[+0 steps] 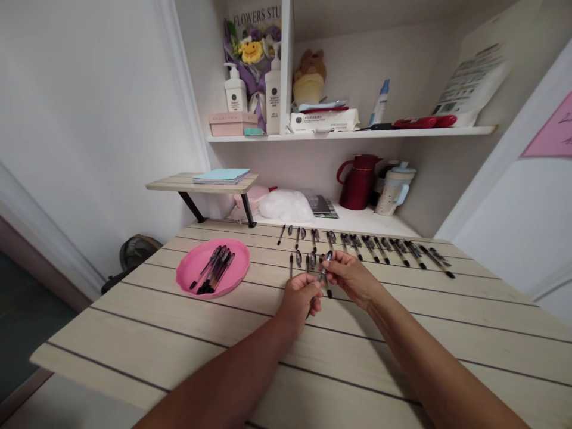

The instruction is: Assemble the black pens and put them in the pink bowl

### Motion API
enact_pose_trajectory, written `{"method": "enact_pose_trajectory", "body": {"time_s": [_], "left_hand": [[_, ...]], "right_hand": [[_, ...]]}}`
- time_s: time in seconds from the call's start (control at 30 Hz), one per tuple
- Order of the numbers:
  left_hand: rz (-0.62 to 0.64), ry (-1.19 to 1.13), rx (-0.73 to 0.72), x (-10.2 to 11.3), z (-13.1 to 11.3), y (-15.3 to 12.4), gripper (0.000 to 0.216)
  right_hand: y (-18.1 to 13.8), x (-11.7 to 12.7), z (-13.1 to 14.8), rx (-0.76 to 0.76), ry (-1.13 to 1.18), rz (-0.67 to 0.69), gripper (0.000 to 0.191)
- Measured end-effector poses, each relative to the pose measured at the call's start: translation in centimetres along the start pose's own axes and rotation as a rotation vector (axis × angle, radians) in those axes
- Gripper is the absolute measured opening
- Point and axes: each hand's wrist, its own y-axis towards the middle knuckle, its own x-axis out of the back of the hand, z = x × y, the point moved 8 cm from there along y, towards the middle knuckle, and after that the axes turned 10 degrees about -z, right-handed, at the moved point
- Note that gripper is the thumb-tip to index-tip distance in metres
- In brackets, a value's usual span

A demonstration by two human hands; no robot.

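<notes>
Two hands meet over the middle of the table (pixel 179 339), a little in from its back edge, with one pen (pixel 324 272) between them. The left hand (pixel 301 298) has its grip closed on the lower part, thumb against curled fingers; the right hand (pixel 351 275) pinches the upper end between thumb and fingertips. The pen looks slim, clear and black; the fingers hide much of it, so I cannot tell whether its cap is on. Just behind the hands stand out two laid pens (pixel 291 266), each with one short cap (pixel 298 258) beside it; a third pen (pixel 329 292), dark-tipped, is partly covered by the right hand. Along the back edge, towards the back right corner, runs a longer row of pens (pixel 370 250): four well spaced at its left end, the rest too crowded to count surely. One round pink plate (pixel 243 262) with a wavy rim sits near the left edge, holding several overlapping black pens (pixel 215 267).
</notes>
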Motion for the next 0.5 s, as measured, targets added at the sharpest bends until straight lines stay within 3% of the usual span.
{"method": "enact_pose_trajectory", "body": {"time_s": [0.23,0.5], "left_hand": [[-0.041,0.048,-0.076,0.2,-0.5,0.1,0.018],[-0.119,0.121,-0.131,0.8,-1.0,0.9,0.014]], "right_hand": [[-0.3,-0.2,-0.1,-0.003,0.011,0.034,0.030],[-0.5,0.5,-0.1,0.038,-0.025,-0.060,0.032]]}}
